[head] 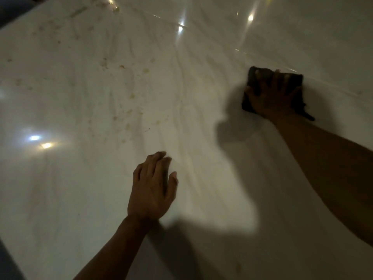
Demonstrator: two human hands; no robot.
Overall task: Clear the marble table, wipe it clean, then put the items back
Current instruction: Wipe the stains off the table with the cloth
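Note:
The white marble table [84, 188] fills nearly the whole view, with faint grey veins and glossy light reflections. At the right, my right hand [274, 96] lies flat with fingers spread on a dark folded cloth [254, 74], pressing it onto the marble. My left hand [153, 188] rests palm down on the bare marble near the middle front, fingers together, holding nothing. Brownish stains and specks [121, 93] are scattered over the left and middle of the surface.
The table's left edge [12, 23] runs diagonally at the top left, with dark floor beyond it. Another edge cuts the bottom left corner [8, 257]. Shadows of my arms fall across the lower right.

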